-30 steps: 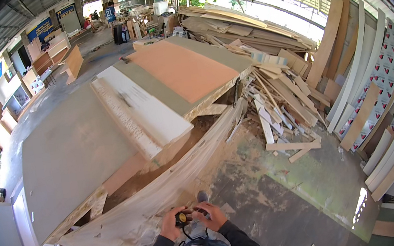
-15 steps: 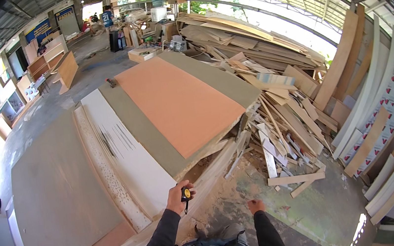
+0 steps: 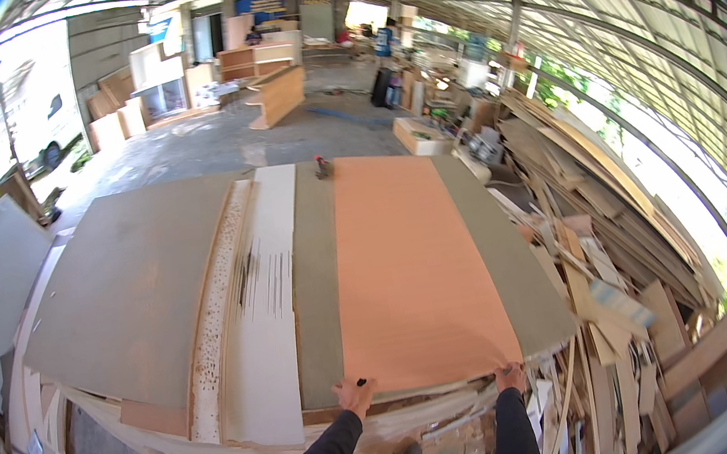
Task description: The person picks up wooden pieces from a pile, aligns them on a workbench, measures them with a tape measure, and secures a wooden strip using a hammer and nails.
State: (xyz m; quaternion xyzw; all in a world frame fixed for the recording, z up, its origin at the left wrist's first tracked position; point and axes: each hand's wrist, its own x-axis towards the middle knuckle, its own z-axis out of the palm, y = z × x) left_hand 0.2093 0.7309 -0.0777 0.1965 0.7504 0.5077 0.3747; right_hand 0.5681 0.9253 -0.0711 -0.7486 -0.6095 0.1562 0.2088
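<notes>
A long orange sheet (image 3: 410,267) lies on a greenish-grey board (image 3: 316,297) on the worktable. My left hand (image 3: 356,399) is closed at the sheet's near left corner; a small black part of the tape measure (image 3: 362,381) shows at its fingers, the rest hidden by the hand. At the near right corner, my right hand (image 3: 511,378) is closed on the sheet's edge, the fingertips partly out of sight. A small red and black tool (image 3: 322,167) rests by the sheet's far left corner.
Left of the sheet lie a white strip (image 3: 272,368) with dark lines, a speckled channel (image 3: 215,357) and a wide grey panel (image 3: 132,285). Wood offcuts (image 3: 619,322) pile up at the right. Farther back are a wooden cabinet piece (image 3: 280,97) and a person (image 3: 383,41).
Both hands have moved to the near edge of the orange sheet, the right one coming up from beside my body. The view has turned left, and the tape measure is now mostly hidden.
</notes>
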